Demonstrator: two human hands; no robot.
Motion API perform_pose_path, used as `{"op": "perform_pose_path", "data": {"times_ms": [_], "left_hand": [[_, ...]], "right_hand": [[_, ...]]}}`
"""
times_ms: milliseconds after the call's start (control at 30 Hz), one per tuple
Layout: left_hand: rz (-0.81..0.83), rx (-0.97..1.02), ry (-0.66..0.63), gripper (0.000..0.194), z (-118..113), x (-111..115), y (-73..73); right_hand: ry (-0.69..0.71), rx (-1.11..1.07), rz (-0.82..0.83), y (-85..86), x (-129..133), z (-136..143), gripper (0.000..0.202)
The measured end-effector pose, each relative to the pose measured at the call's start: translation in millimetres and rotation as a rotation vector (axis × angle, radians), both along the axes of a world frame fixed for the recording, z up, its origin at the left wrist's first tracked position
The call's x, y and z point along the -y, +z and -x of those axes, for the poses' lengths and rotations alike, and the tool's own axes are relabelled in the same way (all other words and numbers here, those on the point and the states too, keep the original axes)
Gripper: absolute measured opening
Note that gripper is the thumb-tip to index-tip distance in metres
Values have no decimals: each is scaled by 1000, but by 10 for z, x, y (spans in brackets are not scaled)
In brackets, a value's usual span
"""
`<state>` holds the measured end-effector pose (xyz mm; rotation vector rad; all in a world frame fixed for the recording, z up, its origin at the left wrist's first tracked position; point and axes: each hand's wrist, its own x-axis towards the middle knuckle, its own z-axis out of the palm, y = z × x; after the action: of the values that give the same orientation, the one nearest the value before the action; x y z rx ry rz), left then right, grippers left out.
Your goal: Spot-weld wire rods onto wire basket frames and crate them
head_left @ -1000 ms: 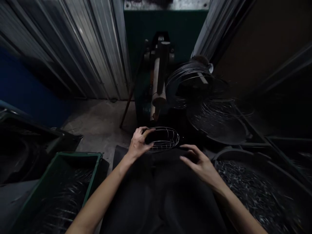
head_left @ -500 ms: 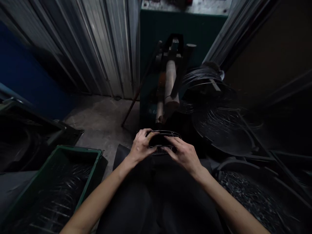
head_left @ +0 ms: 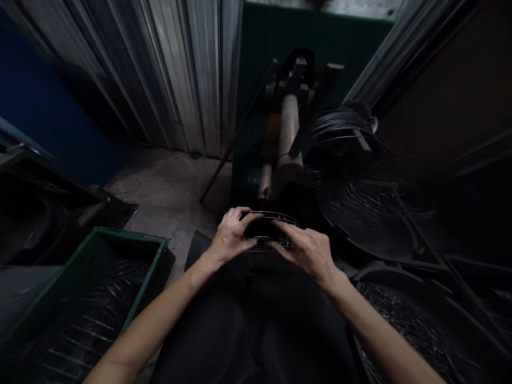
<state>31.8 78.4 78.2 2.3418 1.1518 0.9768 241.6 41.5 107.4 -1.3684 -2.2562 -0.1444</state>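
Observation:
A round wire frame (head_left: 267, 244) made of thin metal rings is held over my lap, just below the machine's thick grey cylinder (head_left: 289, 128). My left hand (head_left: 233, 232) grips its left side, thumb and fingers on the upper and lower rings. On the right side my right hand (head_left: 306, 246) holds the same frame, with its fingers stretched along the rings. The middle of the frame looks dark between the two hands. Part of its outer edge is hidden behind the fingers.
A green crate (head_left: 160, 250) holding wire pieces is at the lower left. Right of the machine are a wire coil (head_left: 340, 121), a dark tray (head_left: 376, 245) with loose wires and a round tub (head_left: 384, 269) of small metal pieces. A thin rod (head_left: 218, 173) leans left of the cylinder.
The view has shifted slightly, so the machine appears further right. Both hands still hold the wire frame, and my right hand's fingers look a little more spread along it.

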Motion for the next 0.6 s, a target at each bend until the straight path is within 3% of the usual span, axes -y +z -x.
{"op": "perform_pose_path", "data": {"times_ms": [133,433,600], "left_hand": [[8,28,32,54,7,-29,17],[-39,112,38,54,-35,-211,-68],[-34,94,25,54,-57,-250,-128]], "right_hand": [[48,246,-201,-43,-50,26,23],[100,381,-516,-118,-217,-7,28],[127,381,-573,-127,-231,-13,24]]}}
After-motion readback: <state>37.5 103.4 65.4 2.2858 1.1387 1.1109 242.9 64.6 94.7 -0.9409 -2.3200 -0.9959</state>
